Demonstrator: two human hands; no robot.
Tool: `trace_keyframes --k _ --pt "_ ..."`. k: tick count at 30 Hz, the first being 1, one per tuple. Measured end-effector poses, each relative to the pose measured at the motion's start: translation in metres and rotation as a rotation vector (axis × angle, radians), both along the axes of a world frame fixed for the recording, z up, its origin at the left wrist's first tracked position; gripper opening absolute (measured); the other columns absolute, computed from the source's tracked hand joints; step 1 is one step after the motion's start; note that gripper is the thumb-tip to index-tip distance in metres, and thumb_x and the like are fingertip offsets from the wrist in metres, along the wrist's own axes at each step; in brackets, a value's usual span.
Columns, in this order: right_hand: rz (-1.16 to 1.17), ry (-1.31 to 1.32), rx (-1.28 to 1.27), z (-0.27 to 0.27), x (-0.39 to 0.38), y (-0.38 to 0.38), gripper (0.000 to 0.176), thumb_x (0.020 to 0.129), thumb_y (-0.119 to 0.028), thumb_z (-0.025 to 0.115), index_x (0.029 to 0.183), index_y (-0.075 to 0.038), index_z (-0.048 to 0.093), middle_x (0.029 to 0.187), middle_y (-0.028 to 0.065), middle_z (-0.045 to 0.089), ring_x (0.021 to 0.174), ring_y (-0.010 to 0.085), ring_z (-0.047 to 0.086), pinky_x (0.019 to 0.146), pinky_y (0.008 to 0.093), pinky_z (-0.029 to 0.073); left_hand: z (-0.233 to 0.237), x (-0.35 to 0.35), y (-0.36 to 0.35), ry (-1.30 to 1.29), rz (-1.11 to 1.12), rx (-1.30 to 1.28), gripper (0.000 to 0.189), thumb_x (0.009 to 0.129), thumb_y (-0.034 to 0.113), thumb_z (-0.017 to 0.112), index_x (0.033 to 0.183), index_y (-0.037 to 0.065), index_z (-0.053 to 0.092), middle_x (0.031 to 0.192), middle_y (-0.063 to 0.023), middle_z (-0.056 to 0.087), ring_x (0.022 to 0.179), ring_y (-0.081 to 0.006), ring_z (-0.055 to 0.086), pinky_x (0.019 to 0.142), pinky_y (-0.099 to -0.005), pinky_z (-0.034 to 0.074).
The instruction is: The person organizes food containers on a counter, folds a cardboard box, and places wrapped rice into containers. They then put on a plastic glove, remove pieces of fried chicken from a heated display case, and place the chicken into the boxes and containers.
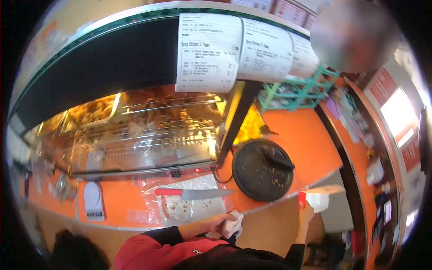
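My left hand [223,222] is closed around a crumpled white cloth [234,226], low in front of me at the counter's near edge. Out to the right, my right hand [307,215] is blurred and closed on a red-and-white paper box [317,202] with a tan flap on top. Nearest to my left hand is a clear plastic sheet [209,208] with brown crumbs on it. Across that sheet lies a knife [204,194] with a red handle, its blade pointing right. Beyond the hands sits a round black lid [258,180] with a bar handle.
A glass food warmer [148,168] with trays of fried food stands behind the knife, printed receipts [207,54] hanging from its top. A white scale [93,202] is on the orange counter [310,139] at left. Farther back are a teal rack [292,95] and a person [355,36].
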State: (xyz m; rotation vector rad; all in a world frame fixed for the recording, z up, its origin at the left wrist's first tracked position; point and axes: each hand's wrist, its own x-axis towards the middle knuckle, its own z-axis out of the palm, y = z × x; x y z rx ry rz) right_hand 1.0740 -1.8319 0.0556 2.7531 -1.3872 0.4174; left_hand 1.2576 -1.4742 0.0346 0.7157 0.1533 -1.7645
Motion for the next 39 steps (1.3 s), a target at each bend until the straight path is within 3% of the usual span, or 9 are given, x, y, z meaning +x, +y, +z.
trace_keyframes --k 8,13,16,18,20,23,30,35,39 --pt "0.083 0.138 0.124 -0.073 0.142 -0.228 0.034 0.081 -0.035 0.056 0.098 -0.007 0.057 0.093 0.0187 0.06 0.087 0.0367 0.057 0.073 0.0465 0.045 0.002 -0.021 -0.072 0.076 0.58 0.035 0.038 0.079 0.027 0.059 0.111 0.011 0.047 0.097 -0.0083 0.056 0.088 -0.024 0.056 0.073 -0.0406 0.046" --pt "0.092 0.324 0.244 -0.092 0.214 -0.27 0.041 0.084 -0.038 0.049 0.106 -0.004 0.054 0.104 0.0187 0.057 0.099 0.0343 0.054 0.084 0.0481 0.041 0.031 -0.037 -0.151 0.132 0.79 -0.055 0.027 0.079 0.03 0.059 0.096 0.011 0.051 0.083 -0.005 0.056 0.075 -0.0199 0.057 0.062 -0.0385 0.047" --pt "0.17 0.171 -0.109 -0.032 0.231 -0.227 0.048 0.085 -0.043 0.048 0.11 -0.002 0.05 0.102 0.0176 0.056 0.098 0.0334 0.053 0.083 0.0444 0.041 0.008 -0.039 -0.192 0.054 0.904 -0.095 0.027 0.08 0.027 0.058 0.099 0.01 0.05 0.085 -0.0049 0.055 0.076 -0.0178 0.056 0.063 -0.0344 0.047" --pt "0.716 -0.264 0.249 -0.003 0.233 -0.194 0.049 0.085 -0.04 0.049 0.115 -0.001 0.047 0.104 0.0163 0.056 0.092 0.0287 0.056 0.075 0.0358 0.045 0.008 -0.039 -0.211 -0.068 1.035 -0.054 0.029 0.081 0.026 0.058 0.1 0.008 0.048 0.084 -0.0041 0.055 0.078 -0.0161 0.056 0.063 -0.0313 0.047" --pt "0.944 -0.145 1.102 0.054 0.208 -0.109 0.05 0.085 -0.037 0.052 0.118 0.0 0.045 0.107 0.0146 0.055 0.086 0.0206 0.057 0.069 0.0279 0.046 0.033 -0.033 -0.226 -0.159 1.116 0.228 0.035 0.083 0.027 0.057 0.109 0.009 0.043 0.094 -0.0053 0.053 0.082 -0.0159 0.056 0.065 -0.0329 0.048" --pt "1.211 0.027 1.209 0.071 0.168 -0.03 0.048 0.071 -0.016 0.065 0.115 -0.001 0.051 0.116 0.0115 0.05 0.111 0.0223 0.046 0.091 0.0309 0.037 0.036 -0.032 -0.252 -0.239 1.202 0.137 0.054 0.084 0.031 0.056 0.129 0.017 0.029 0.119 -0.007 0.042 0.107 -0.02 0.048 0.083 -0.0401 0.046" --pt "0.351 -0.72 1.802 0.012 0.177 -0.159 0.047 0.076 -0.007 0.059 0.121 -0.002 0.044 0.104 0.0126 0.055 0.089 0.0247 0.058 0.07 0.0372 0.052 0.057 -0.034 -0.234 -0.489 0.81 0.095 0.062 0.08 0.038 0.058 0.131 0.018 0.029 0.136 -0.0104 0.02 0.125 -0.0266 0.025 0.096 -0.0491 0.031" --pt "0.026 -1.16 1.06 -0.031 0.2 -0.285 0.052 0.07 -0.019 0.067 0.114 -0.001 0.047 0.102 0.0151 0.055 0.08 0.0298 0.059 0.054 0.0402 0.052 0.023 -0.036 -0.203 -0.472 0.749 0.164 0.054 0.079 0.034 0.059 0.125 0.015 0.037 0.119 -0.006 0.041 0.109 -0.0197 0.043 0.089 -0.0419 0.037" --pt "0.071 -0.871 1.015 -0.053 0.208 -0.318 0.056 0.076 -0.025 0.062 0.119 0.002 0.04 0.103 0.0181 0.053 0.081 0.0298 0.058 0.056 0.0385 0.052 0.0 -0.048 -0.181 -0.458 0.897 0.231 0.039 0.082 0.026 0.058 0.115 0.01 0.045 0.102 -0.0025 0.053 0.088 -0.01 0.052 0.076 -0.0282 0.043"
